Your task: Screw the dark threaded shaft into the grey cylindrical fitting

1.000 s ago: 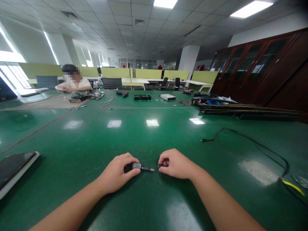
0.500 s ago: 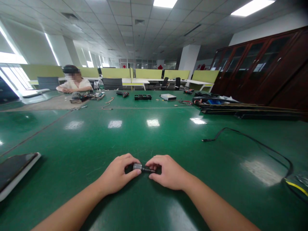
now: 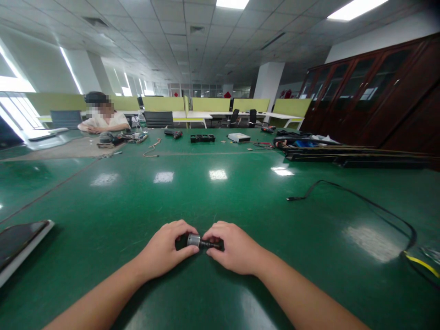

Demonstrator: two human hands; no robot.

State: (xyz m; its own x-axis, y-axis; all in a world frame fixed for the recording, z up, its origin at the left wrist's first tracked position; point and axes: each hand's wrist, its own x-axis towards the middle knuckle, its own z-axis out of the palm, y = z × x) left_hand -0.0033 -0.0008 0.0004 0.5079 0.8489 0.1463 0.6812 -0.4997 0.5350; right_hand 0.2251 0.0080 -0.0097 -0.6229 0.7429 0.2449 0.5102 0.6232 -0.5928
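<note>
A small tool-like metal piece, with a thick silver cylinder at one end and a thin dark shaft at the other, lies level between my hands, low over the green table. My left hand grips the silver cylinder between thumb and fingers from the left. Around the thin shaft, my right hand curls its thumb and fingers from the right. The shaft's tip is partly hidden inside the right hand, and the left palm covers the cylinder's far end.
A phone-like slab lies at the left edge. A black cable curves along the right. Farther back stand a power drill, a black frame, a silver box and piled parts. Another person sits far left.
My right hand has shifted left along the thin shaft, closer to my left hand, so more of the shaft is inside its grasp. The view has shifted slightly.
</note>
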